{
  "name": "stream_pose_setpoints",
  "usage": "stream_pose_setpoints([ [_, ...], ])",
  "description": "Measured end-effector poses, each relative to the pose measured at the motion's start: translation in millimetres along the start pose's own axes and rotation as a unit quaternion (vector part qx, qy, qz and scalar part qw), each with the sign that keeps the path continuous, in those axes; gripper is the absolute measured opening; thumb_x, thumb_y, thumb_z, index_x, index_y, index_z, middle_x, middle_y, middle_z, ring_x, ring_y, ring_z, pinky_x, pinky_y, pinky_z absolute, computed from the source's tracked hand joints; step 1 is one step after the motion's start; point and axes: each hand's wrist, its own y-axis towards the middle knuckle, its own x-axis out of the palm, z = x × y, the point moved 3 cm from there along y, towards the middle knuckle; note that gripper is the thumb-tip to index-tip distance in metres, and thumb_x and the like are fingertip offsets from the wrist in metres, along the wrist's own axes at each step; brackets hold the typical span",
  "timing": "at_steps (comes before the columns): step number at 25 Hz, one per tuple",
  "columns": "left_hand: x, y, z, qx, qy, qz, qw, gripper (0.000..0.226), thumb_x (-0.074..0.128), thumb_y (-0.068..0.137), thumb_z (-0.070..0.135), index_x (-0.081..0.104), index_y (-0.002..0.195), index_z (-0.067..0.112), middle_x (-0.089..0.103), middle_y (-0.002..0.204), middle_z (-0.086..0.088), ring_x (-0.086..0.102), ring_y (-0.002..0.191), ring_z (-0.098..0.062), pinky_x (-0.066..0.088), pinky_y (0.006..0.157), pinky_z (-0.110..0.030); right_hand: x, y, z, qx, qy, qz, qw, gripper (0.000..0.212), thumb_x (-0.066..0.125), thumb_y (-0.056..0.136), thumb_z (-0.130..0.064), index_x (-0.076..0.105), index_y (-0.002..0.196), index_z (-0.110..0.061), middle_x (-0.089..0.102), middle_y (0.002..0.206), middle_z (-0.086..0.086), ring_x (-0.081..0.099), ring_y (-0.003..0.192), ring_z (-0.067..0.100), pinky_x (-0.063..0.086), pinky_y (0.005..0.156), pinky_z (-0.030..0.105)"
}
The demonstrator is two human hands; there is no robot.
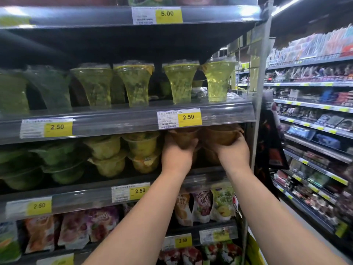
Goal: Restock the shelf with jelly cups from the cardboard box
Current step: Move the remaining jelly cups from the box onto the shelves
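Gripping jelly cups (221, 136) w/ L hand (177, 156), R hand (233, 153).

brown cups (219, 137) just below price tag (179, 118): tops hidden by its rail (225, 114) | green cups (21, 178) far left of tag: blurred | aisle shelves (315, 129) right of tag: blurred, goods unreadable

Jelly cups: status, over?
Left hand grips one brown cup, right hand a second cup. Both at shelf, right end. Nothing blocking.

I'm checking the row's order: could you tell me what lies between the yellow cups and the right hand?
In the head view, the left hand gripping a brown cup lies there.
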Motion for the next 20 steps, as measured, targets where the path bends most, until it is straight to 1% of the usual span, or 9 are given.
stream_pose_setpoints([
  [3, -2.3, -1.6, -1.2, 0.002, -0.014, 0.007, 1.000, 0.056, 0.075, 0.082, 0.031, 0.051, 0.129, 0.012, 0.064, 0.123, -0.008, 0.059, 0.116, -0.026, 0.036, 0.082, -0.017, -3.2, -1.2, 0.4, -0.003, 0.009, -0.006, 1.000, 0.065, 0.089, 0.054, -0.032, 0.065, 0.114, -0.023, 0.071, 0.104, -0.006, 0.067, 0.097, 0.015, 0.054, 0.090, 0.036],
  [6, -2.8, -1.4, -2.1, -0.002, -0.008, 0.001, 1.000, 0.060, 0.076, 0.080, 0.034, 0.051, 0.130, 0.014, 0.065, 0.123, -0.007, 0.060, 0.115, -0.026, 0.038, 0.085, -0.019, -4.8, -4.8, -1.8, -0.004, 0.004, -0.021, 1.000, 0.062, 0.089, 0.059, -0.027, 0.063, 0.115, -0.023, 0.070, 0.105, -0.006, 0.065, 0.099, 0.015, 0.052, 0.091, 0.034],
  [9, -5.2, -4.9, -2.2, -0.011, -0.004, 0.000, 1.000, 0.061, 0.077, 0.080, 0.036, 0.050, 0.131, 0.015, 0.066, 0.121, -0.006, 0.061, 0.113, -0.028, 0.040, 0.084, -0.022, -6.7, -7.2, -3.3, -0.009, -0.016, -0.028, 0.999, 0.057, 0.089, 0.061, -0.028, 0.060, 0.111, -0.026, 0.068, 0.106, -0.004, 0.064, 0.102, 0.018, 0.051, 0.090, 0.032],
  [11, -7.4, -8.1, -2.4, 0.000, 0.004, -0.004, 1.000, 0.063, 0.078, 0.078, 0.035, 0.050, 0.132, 0.017, 0.066, 0.120, -0.004, 0.062, 0.111, -0.027, 0.040, 0.083, -0.022, -7.5, -8.4, -1.3, -0.019, -0.045, -0.030, 0.998, 0.066, 0.088, 0.061, -0.034, 0.059, 0.119, -0.021, 0.066, 0.113, 0.003, 0.062, 0.107, 0.022, 0.049, 0.091, 0.032],
  [13, -10.5, -12.1, -3.5, 0.010, 0.016, -0.013, 1.000, 0.067, 0.078, 0.077, 0.036, 0.048, 0.134, 0.019, 0.066, 0.120, -0.002, 0.061, 0.110, -0.024, 0.039, 0.083, -0.021, -7.3, -12.9, -0.2, -0.022, -0.073, -0.027, 0.997, 0.078, 0.085, 0.060, -0.042, 0.054, 0.128, -0.021, 0.060, 0.120, 0.010, 0.058, 0.112, 0.027, 0.047, 0.094, 0.033],
  [15, -14.0, -15.7, -3.6, 0.016, 0.014, -0.021, 1.000, 0.069, 0.079, 0.076, 0.037, 0.048, 0.135, 0.021, 0.066, 0.121, 0.001, 0.061, 0.112, -0.022, 0.040, 0.085, -0.022, -7.2, -21.4, 0.7, -0.020, -0.087, -0.020, 0.996, 0.087, 0.083, 0.059, -0.048, 0.049, 0.134, -0.021, 0.055, 0.125, 0.013, 0.055, 0.116, 0.029, 0.047, 0.096, 0.034],
  [17, -21.8, -22.3, 0.0, 0.022, 0.013, -0.024, 0.999, 0.070, 0.078, 0.076, 0.037, 0.045, 0.137, 0.022, 0.063, 0.126, 0.002, 0.059, 0.116, -0.020, 0.040, 0.089, -0.022, -8.4, -33.8, -2.0, -0.020, -0.098, -0.018, 0.995, 0.095, 0.083, 0.062, -0.046, 0.041, 0.142, -0.021, 0.048, 0.133, 0.014, 0.051, 0.121, 0.028, 0.043, 0.097, 0.031],
  [19, -34.1, -34.7, 5.7, 0.019, 0.006, -0.030, 0.999, 0.071, 0.074, 0.081, 0.036, 0.040, 0.142, 0.021, 0.056, 0.135, 0.002, 0.052, 0.125, -0.016, 0.037, 0.094, -0.022, -10.3, -49.8, -6.3, -0.007, -0.108, -0.018, 0.994, 0.102, 0.084, 0.066, -0.040, 0.029, 0.149, -0.022, 0.031, 0.146, 0.012, 0.043, 0.129, 0.026, 0.037, 0.101, 0.030],
  [20, -41.9, -41.8, 8.2, 0.021, 0.002, -0.034, 0.999, 0.069, 0.072, 0.083, 0.036, 0.040, 0.143, 0.021, 0.053, 0.138, 0.004, 0.048, 0.128, -0.014, 0.036, 0.097, -0.022, -11.1, -58.5, -9.0, 0.000, -0.113, -0.010, 0.993, 0.104, 0.084, 0.067, -0.040, 0.025, 0.151, -0.022, 0.024, 0.150, 0.011, 0.039, 0.133, 0.026, 0.035, 0.104, 0.032],
])
